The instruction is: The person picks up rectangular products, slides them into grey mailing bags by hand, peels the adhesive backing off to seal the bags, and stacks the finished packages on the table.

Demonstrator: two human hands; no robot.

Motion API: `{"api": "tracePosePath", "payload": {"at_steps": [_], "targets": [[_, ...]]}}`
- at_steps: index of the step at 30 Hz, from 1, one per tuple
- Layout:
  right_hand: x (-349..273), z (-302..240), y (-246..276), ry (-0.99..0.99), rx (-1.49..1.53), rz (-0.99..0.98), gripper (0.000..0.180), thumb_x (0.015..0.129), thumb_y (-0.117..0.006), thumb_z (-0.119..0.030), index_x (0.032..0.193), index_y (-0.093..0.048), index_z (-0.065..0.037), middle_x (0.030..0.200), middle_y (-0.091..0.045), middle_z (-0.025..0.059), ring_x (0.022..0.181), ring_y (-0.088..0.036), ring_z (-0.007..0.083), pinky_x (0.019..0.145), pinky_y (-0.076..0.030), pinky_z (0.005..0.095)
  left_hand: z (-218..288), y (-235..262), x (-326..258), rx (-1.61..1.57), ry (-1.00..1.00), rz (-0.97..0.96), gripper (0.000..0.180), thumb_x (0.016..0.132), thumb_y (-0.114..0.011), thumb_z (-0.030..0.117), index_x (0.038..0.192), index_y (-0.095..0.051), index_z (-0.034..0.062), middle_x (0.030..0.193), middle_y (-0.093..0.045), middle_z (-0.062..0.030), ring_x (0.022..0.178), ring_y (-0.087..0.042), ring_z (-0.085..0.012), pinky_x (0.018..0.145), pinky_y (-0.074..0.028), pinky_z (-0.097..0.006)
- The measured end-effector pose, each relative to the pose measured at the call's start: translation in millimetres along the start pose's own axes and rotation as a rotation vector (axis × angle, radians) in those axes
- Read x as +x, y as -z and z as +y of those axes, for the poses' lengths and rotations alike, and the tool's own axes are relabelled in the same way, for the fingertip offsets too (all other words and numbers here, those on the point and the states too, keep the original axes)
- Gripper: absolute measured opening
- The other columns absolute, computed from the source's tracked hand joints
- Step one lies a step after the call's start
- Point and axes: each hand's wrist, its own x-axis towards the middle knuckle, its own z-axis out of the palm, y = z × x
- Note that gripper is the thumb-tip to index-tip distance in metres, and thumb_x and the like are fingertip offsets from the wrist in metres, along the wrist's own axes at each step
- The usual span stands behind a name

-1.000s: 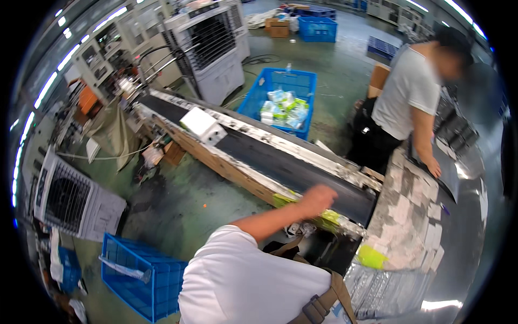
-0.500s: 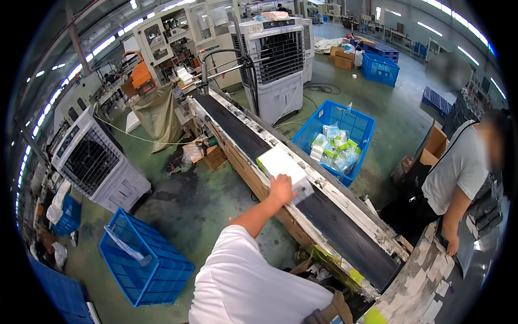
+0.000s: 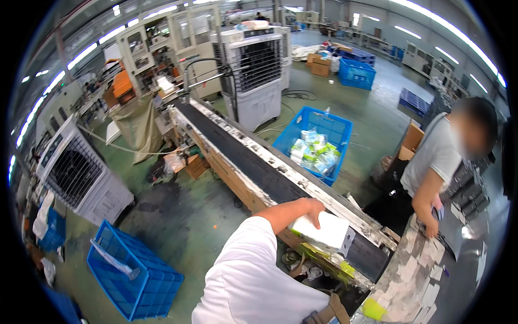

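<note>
My left hand (image 3: 312, 209) reaches from the white sleeve across a dark conveyor belt (image 3: 237, 137). It grips a white oblong pack (image 3: 324, 232) from above, with the thumb on the near side and the other fingers partly hidden behind it. The pack has green along its side and dark round spots on its end face. It is at the near part of the belt, over its left edge; whether it touches the belt I cannot tell. My right hand is out of view.
A blue crate (image 3: 345, 132) with wrapped green-and-white packs stands beyond the conveyor. Another blue crate (image 3: 156, 281) is on the floor at left. A co-worker (image 3: 431, 162) stands at a paper-strewn table (image 3: 415, 264) on the right. Large white air coolers (image 3: 253, 102) stand farther off.
My left hand has brought the white pack down the belt toward me and to the right, near the conveyor's close end. The view has shifted, and the co-worker's arms have moved.
</note>
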Motion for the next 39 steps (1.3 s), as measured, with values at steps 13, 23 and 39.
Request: {"api": "tracePosePath", "payload": {"at_steps": [13, 23, 39], "targets": [[-93, 51, 62, -0.356, -0.022, -0.011, 0.035, 0.091, -0.063, -0.019, 0.119, -0.062, 0.002, 0.141, -0.047, 0.0217, 0.131, -0.043, 0.0377, 0.108, -0.035, 0.0461, 68, -3, 72, -0.065, -0.354, -0.04, 0.061, 0.074, -0.074, 0.057, 0.108, -0.071, 0.0067, 0.097, -0.071, -0.0137, 0.092, -0.066, -0.0268, 0.084, -0.05, -0.041], [-31, -59, 127, -0.573, 0.86, -0.005, 0.055, 0.083, -0.066, -0.004, 0.135, -0.047, -0.005, 0.137, -0.05, 0.0151, 0.122, -0.052, 0.0283, 0.102, -0.041, 0.0381, 291, -36, 38, -1.071, -0.537, 0.132, 0.029, 0.088, -0.068, 0.013, 0.115, -0.063, 0.0005, 0.104, -0.069, -0.0069, 0.087, -0.066, -0.0149, 0.079, -0.053, -0.031], [-96, -23, 122, -1.289, 1.041, 0.808, 0.061, 0.097, -0.056, -0.033, 0.145, -0.034, -0.003, 0.135, -0.052, 0.0139, 0.116, -0.056, 0.0266, 0.098, -0.047, 0.0393, 572, -242, 119, 0.236, -1.456, 0.108, 0.055, 0.089, -0.063, 0.029, 0.138, -0.049, 0.01, 0.145, -0.044, -0.0116, 0.134, -0.038, -0.0333, 0.109, -0.029, -0.053]]}}
